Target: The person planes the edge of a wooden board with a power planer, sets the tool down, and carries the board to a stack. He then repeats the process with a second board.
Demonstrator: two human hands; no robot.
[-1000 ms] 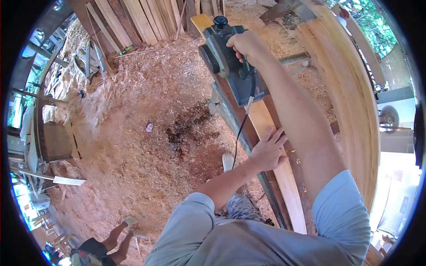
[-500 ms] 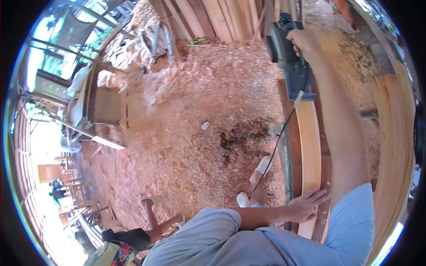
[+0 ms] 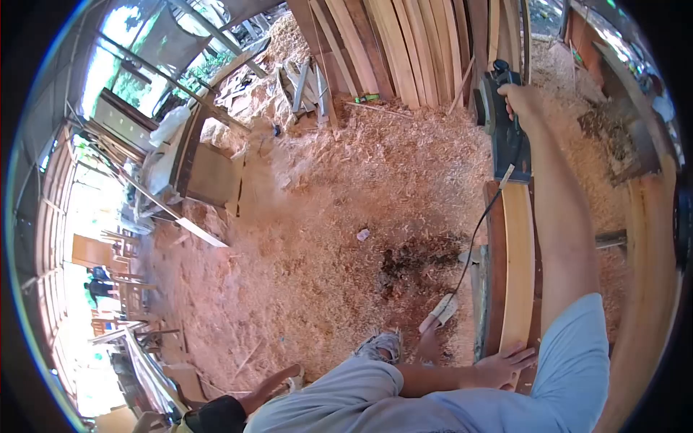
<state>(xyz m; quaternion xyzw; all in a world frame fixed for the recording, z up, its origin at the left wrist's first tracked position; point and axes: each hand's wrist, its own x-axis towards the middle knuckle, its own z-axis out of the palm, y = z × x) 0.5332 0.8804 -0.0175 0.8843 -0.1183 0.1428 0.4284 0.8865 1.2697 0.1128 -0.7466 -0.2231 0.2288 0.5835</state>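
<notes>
At the upper right, my right hand (image 3: 521,102) is closed around the handle of a dark power planer (image 3: 511,148), my arm stretched far forward. The planer sits at the far end of a long, pale wooden board (image 3: 517,263), covering that part of it. A cable (image 3: 478,229) trails from its near end toward my legs. My left hand (image 3: 505,366) lies across the near part of the board, fingers spread. Beneath the board is a darker wooden support (image 3: 495,274).
Long planks (image 3: 408,50) lean at the top. Shavings cover the floor (image 3: 310,216). Another thick timber (image 3: 646,267) runs along the right. A person's leg (image 3: 271,386) shows at the lower left; another person (image 3: 99,289) is in the left background. A bench (image 3: 213,173) stands left.
The view has shifted, so most things appear lower and further right. The planer has moved slightly farther along the board. The nearby person's legs are now lower in view.
</notes>
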